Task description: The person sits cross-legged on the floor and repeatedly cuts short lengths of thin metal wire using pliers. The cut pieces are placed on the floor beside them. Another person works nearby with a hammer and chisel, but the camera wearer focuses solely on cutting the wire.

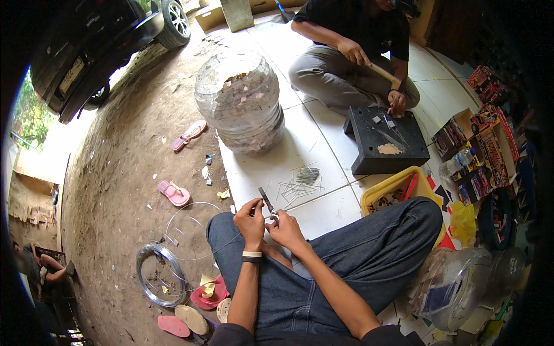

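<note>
My left hand (249, 224) is closed in a pinch on a thin silvery wire (224, 247), which loops back toward a wire coil (139, 266) on the dirt at the left. My right hand (287, 232) is wrapped round a metal tool that looks like pliers (274, 217), and a narrow dark strip (265, 197) sticks up from it. Both hands meet above my crossed legs; the wire's end at the tool is too small to make out. Just beyond them, a pile of short straight wire pieces (309, 175) lies on the white tiles.
A large clear plastic container (245, 124) with scraps stands ahead. Opposite me, a person (352, 57) holds a wooden-handled tool over a black stool (388, 158). A yellow basket (369, 199) sits by my right knee. Pink sandals (174, 194) lie left of the tile edge; boxes (496, 147) stand right.
</note>
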